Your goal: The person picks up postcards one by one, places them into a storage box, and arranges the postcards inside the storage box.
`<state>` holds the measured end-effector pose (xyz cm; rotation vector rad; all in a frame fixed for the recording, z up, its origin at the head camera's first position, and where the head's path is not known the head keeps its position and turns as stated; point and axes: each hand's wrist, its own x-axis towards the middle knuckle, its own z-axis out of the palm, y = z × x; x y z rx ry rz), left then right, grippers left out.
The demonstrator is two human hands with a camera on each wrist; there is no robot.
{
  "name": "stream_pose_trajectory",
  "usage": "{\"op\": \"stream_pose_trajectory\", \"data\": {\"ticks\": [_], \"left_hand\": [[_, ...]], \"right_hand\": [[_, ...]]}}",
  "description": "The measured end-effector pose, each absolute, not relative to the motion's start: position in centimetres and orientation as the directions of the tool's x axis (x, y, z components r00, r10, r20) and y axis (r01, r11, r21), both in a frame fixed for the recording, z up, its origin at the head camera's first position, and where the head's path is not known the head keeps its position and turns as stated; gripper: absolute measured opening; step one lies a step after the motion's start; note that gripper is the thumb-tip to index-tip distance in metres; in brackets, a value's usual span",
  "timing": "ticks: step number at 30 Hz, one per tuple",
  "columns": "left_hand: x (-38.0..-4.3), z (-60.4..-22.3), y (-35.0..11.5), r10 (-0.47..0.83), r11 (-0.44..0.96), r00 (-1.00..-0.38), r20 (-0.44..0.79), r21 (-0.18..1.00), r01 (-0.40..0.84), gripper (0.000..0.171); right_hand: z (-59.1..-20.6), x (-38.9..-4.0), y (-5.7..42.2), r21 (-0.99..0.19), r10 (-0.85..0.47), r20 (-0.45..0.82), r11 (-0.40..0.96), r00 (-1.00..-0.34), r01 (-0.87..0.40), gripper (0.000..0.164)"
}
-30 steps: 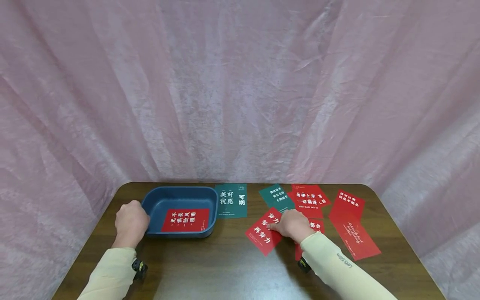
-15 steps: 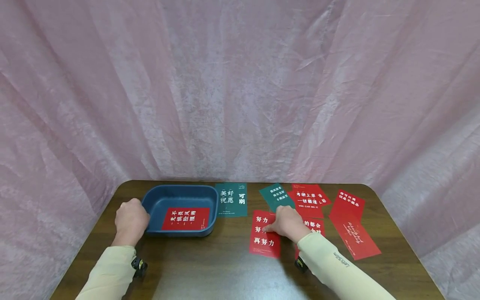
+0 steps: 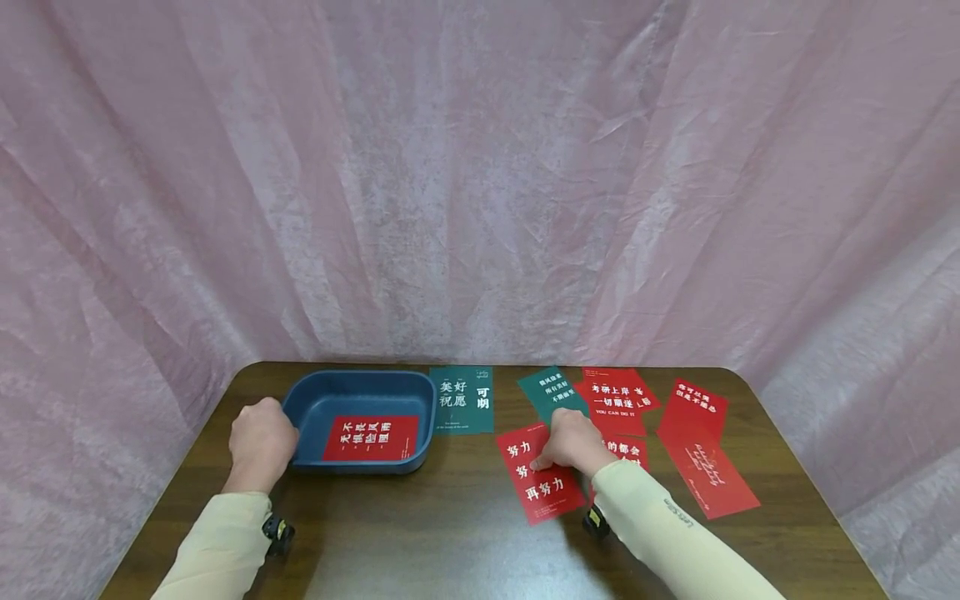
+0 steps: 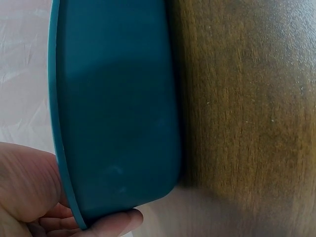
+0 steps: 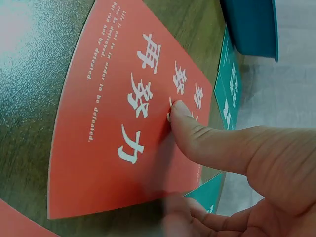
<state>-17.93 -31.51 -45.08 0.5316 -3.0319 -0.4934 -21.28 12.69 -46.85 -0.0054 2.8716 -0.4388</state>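
My left hand [image 3: 262,446] grips the left side of a blue plastic basin [image 3: 360,380]; in the left wrist view, the thumb and fingers close over the basin's rim [image 4: 53,89]. A red card [image 5: 89,168] with large white characters lies at an angle under my right hand [image 3: 573,442]. In the right wrist view, the right thumb [image 5: 212,145] bends onto the card's printed face, and the other fingers curl at its edge, partly blurred. Any fingertips beneath the card are hidden. Another red card [image 3: 371,439] lies inside the basin.
Green cards [image 3: 465,421] lie against the basin's right side. Past the right hand are another green card [image 3: 552,393], overlapping red cards [image 3: 615,400] and a red pair [image 3: 708,475] farther right. A pink curtain [image 3: 480,183] hangs behind the wooden table [image 3: 405,533].
Under my right hand the red card has turned, from slanting one way through nearly straight to slanting the other way. The right hand has shifted slightly; the left hand stays on the basin.
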Motion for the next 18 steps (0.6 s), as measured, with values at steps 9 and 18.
{"op": "stream_pose_trajectory", "data": {"ticks": [9,18], "left_hand": [[-17.93,-45.23,-31.5,-0.329,0.894,-0.944,-0.007,0.32,-0.314,0.024],[-18.01,-45.28,-31.52,-0.333,0.899,-0.942,0.027,0.31,-0.309,0.022]], "right_hand": [[-47.14,-21.55,13.12,-0.312,0.017,-0.3,0.943,-0.954,0.114,0.057],[-47.24,-21.06,13.28,-0.374,0.003,-0.298,0.92,-0.955,0.12,0.052]]}}
